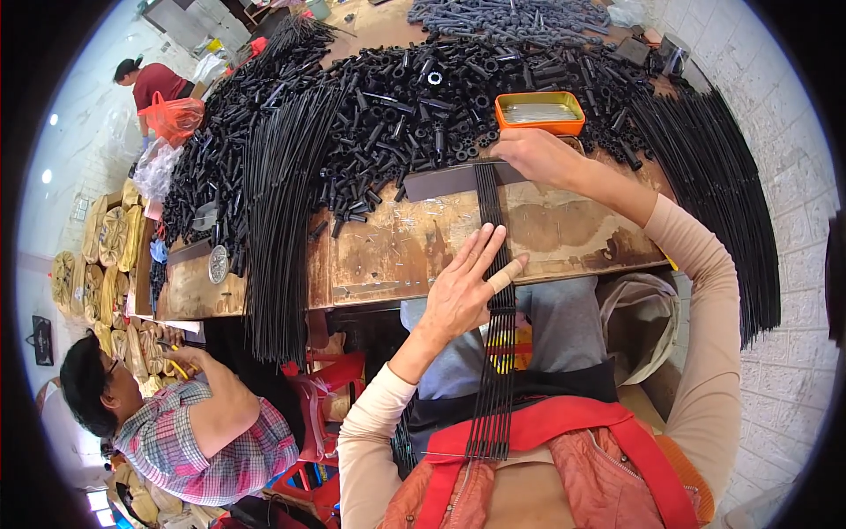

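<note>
A row of thin black rods, which look like umbrella ribs, runs from my lap up over the table edge. Their far ends rest on a dark flat bar. My left hand lies flat across the rods with fingers stretched out; tan tape wraps its thumb. At the rods' far ends is my right hand, its fingertips pinched together. Whatever they hold is too small or hidden to make out. Just beyond it stands an orange tin with thin pale metal pins or wires inside.
Black plastic tube parts are heaped across the table's back. Long black rod bundles lie left and right. Small pins dot the wooden tabletop. A co-worker in plaid sits at left; another person stands farther back.
</note>
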`<act>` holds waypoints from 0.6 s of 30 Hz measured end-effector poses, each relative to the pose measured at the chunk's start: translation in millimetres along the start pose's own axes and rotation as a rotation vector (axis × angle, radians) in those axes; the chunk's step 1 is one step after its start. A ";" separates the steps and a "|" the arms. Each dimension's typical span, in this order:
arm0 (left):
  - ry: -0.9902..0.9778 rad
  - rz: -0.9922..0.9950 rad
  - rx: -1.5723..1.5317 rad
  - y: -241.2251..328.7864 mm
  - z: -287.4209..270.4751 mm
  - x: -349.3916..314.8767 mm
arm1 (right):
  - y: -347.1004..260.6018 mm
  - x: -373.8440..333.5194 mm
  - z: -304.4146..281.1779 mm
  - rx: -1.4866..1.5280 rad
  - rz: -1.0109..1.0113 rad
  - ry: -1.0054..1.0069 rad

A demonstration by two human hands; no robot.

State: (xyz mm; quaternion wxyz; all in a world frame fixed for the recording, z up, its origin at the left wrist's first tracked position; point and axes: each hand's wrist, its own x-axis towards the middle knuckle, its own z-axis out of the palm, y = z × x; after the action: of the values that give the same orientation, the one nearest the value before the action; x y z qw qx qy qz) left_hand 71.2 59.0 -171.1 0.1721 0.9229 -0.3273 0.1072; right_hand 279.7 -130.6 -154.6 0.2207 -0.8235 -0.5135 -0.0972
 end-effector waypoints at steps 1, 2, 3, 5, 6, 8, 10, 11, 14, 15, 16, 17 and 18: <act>-0.005 -0.003 0.001 0.1 0.3 0.5 | -0.2 0.8 0.4 0.011 -0.008 0.016; -0.004 -0.004 0.001 0.4 0.2 0.9 | -0.4 0.9 0.4 0.011 -0.009 0.016; -0.007 -0.009 -0.018 0.9 0.0 1.2 | -0.6 0.7 0.1 0.021 0.001 0.030; -0.009 -0.010 -0.039 1.3 0.1 2.6 | 0.1 -0.5 -0.4 0.029 0.013 0.046; -0.018 -0.007 -0.016 1.4 0.5 3.2 | 1.2 -1.8 0.6 0.043 0.018 0.052; -0.031 -0.008 0.009 1.3 -0.2 1.9 | 0.4 -1.1 1.9 0.064 0.021 0.060; -0.013 -0.013 -0.011 0.4 -0.1 -0.3 | -1.5 0.7 2.9 0.012 -0.010 0.049; -0.016 -0.016 -0.011 0.6 -0.7 -0.5 | -2.7 3.1 3.0 0.016 -0.010 0.048; -0.026 -0.012 -0.005 1.1 -0.7 3.3 | -0.1 7.5 -1.3 0.081 0.016 0.060; -0.018 -0.010 -0.028 1.5 0.7 4.8 | 1.5 6.8 -3.4 0.097 0.033 0.040; -0.011 -0.012 -0.048 1.6 0.7 5.0 | 2.6 6.9 -3.6 0.116 0.046 0.021; -0.013 -0.013 -0.047 1.6 0.3 4.7 | 3.8 6.2 -2.5 0.118 0.046 0.022; -0.010 -0.013 -0.042 1.6 -0.1 4.1 | 4.8 5.2 -1.1 0.124 0.002 0.062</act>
State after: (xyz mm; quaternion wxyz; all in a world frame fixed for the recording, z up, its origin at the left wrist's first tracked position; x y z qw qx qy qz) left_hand 73.3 55.6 -169.4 0.1906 0.9217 -0.3243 0.0948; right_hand 286.4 -128.8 -152.9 0.2874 -0.8053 -0.5107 -0.0905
